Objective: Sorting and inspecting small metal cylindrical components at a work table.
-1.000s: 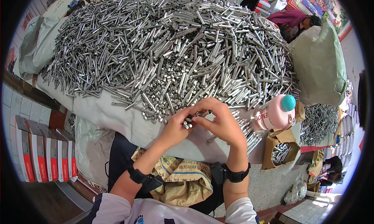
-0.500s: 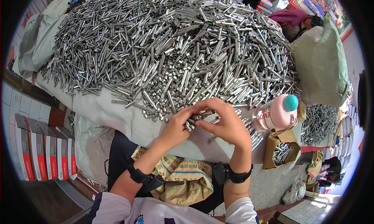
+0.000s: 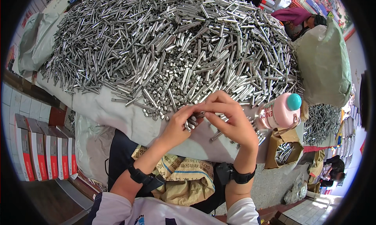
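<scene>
My left hand (image 3: 177, 126) is closed around a small bunch of short silver metal tubes (image 3: 190, 124), whose rounded ends poke out below its fingers. Close against it, my right hand (image 3: 232, 117) bends its thumb and fingers in a pinch at the other end of the bunch, at a metal tube. Its fingertips partly hide that end. Beneath my right hand, more metal tubes (image 3: 216, 135) lie on the pale cloth (image 3: 176, 146). Just beyond both hands spreads a big heap of loose metal tubes (image 3: 156, 48), with many small short metal pieces (image 3: 178, 74) at its near edge.
A pink bottle with a teal cap (image 3: 276, 112) stands right of my hands, beside an open cardboard box (image 3: 282, 148) holding metal pieces. Pale sacks (image 3: 325, 64) flank the heap. Box files (image 3: 43, 148) stand at left. Another person (image 3: 335, 168) is at far right.
My right hand's fingers have drawn in from a wider arch to a tighter pinch at the bunch, and its wrist has shifted slightly right. My left hand stays nearly in place.
</scene>
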### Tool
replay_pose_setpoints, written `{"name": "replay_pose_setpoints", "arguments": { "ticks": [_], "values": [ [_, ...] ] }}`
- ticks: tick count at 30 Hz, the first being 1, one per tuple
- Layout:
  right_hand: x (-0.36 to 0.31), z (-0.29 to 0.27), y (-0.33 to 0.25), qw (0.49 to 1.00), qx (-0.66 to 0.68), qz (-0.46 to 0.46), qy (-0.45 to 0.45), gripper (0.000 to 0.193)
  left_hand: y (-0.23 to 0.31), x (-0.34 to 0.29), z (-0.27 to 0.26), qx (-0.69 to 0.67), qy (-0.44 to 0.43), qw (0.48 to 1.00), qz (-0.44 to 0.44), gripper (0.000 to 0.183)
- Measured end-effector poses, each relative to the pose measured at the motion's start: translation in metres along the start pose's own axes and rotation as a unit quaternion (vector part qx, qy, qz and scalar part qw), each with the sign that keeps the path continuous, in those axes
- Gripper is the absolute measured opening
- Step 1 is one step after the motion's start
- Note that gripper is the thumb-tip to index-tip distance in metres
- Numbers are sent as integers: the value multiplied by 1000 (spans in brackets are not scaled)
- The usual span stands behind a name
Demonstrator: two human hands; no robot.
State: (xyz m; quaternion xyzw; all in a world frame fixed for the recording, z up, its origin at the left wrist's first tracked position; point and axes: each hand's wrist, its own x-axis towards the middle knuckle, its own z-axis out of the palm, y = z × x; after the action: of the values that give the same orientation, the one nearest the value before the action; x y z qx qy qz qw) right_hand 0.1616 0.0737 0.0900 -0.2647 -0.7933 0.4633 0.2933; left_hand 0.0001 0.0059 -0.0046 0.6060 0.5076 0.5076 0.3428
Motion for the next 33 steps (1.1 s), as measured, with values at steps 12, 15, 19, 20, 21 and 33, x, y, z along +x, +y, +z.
{"name": "replay_pose_setpoints", "arguments": {
  "ticks": [12, 15, 19, 20, 21, 33],
  "values": [
    [5, 18, 12, 993, -114, 0, -36, 31, -4, -5, -2, 69, -2, 997, 33, 33],
    [4, 17, 9, 991, -127, 9, -45, 31, -4, -5, -2, 80, -2, 997, 18, 30],
    [2, 13, 8, 994, -100, -30, 8, 27, -4, -2, 1, 25, -2, 999, 26, 52],
    [0, 10, 5, 994, -100, -30, 8, 27, -3, -1, 1, 6, 6, 999, 32, 62],
    [-1, 6, 1, 989, -149, -12, -14, 24, -3, -1, -1, 7, 7, 999, 32, 62],
    [0, 31, -3, 962, -267, -64, 3, 17, -3, -1, -7, -28, -23, 999, -21, 79]
  ]
}}
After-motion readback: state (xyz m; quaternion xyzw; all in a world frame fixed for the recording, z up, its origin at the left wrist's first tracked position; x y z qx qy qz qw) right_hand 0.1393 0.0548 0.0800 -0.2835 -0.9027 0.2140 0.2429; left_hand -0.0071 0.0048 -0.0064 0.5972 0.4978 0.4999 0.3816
